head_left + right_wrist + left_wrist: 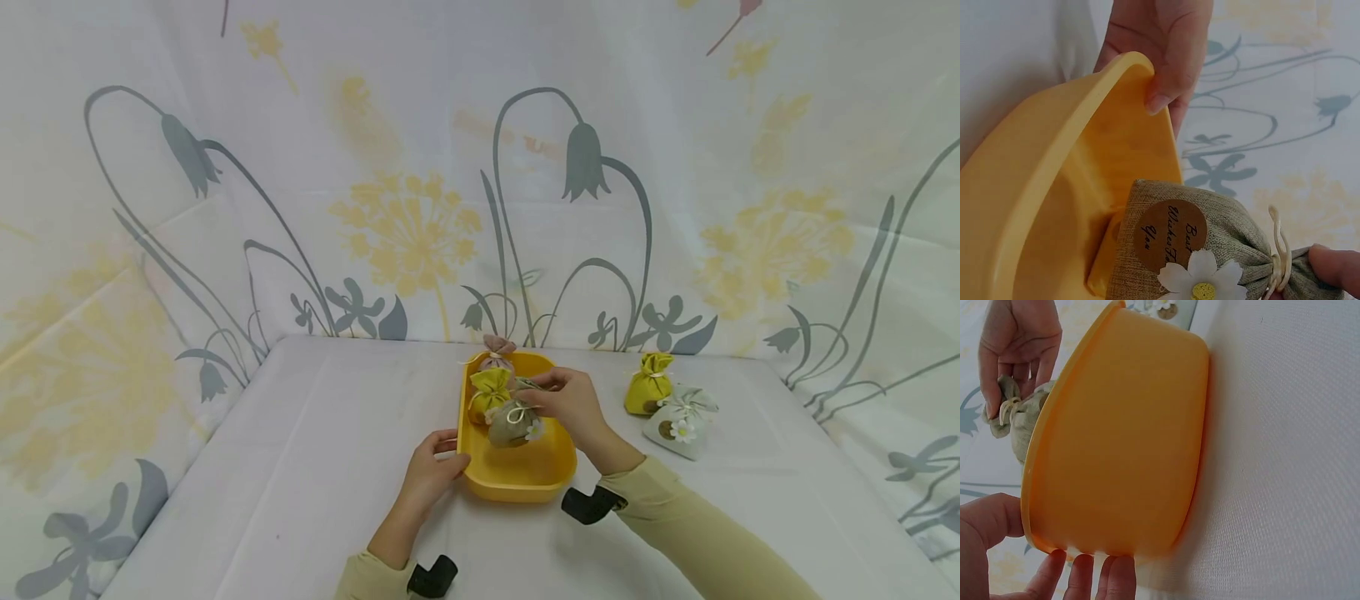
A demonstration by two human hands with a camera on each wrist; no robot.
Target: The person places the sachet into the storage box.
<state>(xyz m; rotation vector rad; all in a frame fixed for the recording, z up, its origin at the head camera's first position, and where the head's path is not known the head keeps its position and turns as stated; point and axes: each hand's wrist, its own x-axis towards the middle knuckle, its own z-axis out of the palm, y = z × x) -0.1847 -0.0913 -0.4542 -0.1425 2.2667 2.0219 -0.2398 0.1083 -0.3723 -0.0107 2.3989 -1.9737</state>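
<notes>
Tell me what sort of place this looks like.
Probably an indoor tabletop workspace, perhaps screened off, though the wider room is hidden. A pale table stands before a flower-print cloth, with a yellow tub and small pouches on it.

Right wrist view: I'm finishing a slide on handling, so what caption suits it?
Right hand pinches a flower-trimmed pouch by its top; left hand grips the yellow tray by its rim.

A cord-tied grey-green pouch (512, 427) – white flower (1202, 265), round brown label (1169, 232) – hangs tilted, its neck pinched by the right hand (572, 407), over the yellow basin (521, 483) (seemingly clear of its floor), whose rim the left hand (431, 473) grips.
</notes>
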